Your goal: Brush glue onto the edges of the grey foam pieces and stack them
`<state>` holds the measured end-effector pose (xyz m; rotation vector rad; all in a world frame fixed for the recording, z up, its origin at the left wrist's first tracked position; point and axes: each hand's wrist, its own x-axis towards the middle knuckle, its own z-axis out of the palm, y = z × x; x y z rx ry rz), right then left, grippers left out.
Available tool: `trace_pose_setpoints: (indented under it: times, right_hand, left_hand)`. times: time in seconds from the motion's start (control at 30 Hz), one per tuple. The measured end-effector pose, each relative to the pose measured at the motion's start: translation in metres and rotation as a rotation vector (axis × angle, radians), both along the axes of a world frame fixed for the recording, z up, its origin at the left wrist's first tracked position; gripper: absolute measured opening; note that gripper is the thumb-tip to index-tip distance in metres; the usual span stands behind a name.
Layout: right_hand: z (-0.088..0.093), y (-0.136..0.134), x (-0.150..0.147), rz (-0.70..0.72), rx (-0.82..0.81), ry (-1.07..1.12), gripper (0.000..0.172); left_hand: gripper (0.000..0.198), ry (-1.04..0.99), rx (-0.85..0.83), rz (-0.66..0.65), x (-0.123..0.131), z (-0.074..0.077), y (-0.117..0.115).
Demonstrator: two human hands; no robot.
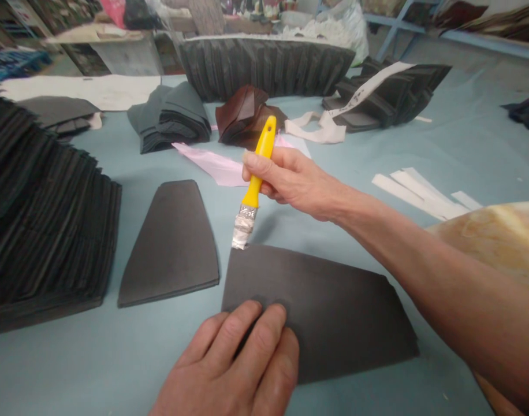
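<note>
My right hand (290,179) is closed around the yellow handle of a brush (254,184), whose glue-caked bristles touch the far left corner of a dark grey foam piece (329,306) lying flat on the table. My left hand (234,370) lies flat with fingers stretched out, pressing the near left edge of that same piece. A second dark foam piece (171,242), wedge-shaped, lies just to the left, apart from both hands.
A tall stack of dark foam pieces (43,231) fills the left side. More stacks (169,118), (264,66), brown leather pieces (242,115), pink sheet (212,164) and white strips (420,190) lie farther back. The table top (95,358) is light blue.
</note>
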<state>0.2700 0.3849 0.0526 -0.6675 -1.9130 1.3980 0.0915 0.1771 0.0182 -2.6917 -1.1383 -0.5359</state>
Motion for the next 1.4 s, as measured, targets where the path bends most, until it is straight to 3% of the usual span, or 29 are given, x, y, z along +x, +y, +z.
trace_pose_setpoints:
  times: [0.3,0.73,0.93,1.4]
  right_hand:
    - [0.008,-0.006,0.028,-0.012,0.067,-0.084,0.053]
    - [0.01,-0.018,0.065,-0.104,0.142,-0.159,0.054]
    - [0.012,-0.025,0.081,-0.149,0.136,-0.182,0.052]
    - [0.021,-0.044,0.118,-0.211,0.11,-0.283,0.05]
  left_hand:
    - [0.04,0.053,0.04,-0.055,-0.003,0.002,0.004]
    - [0.042,0.021,-0.033,-0.008,-0.007,-0.015,-0.003]
    - [0.043,0.066,-0.014,-0.072,-0.015,-0.017,0.003]
    - [0.038,0.072,-0.095,-0.057,-0.015,-0.011,0.002]
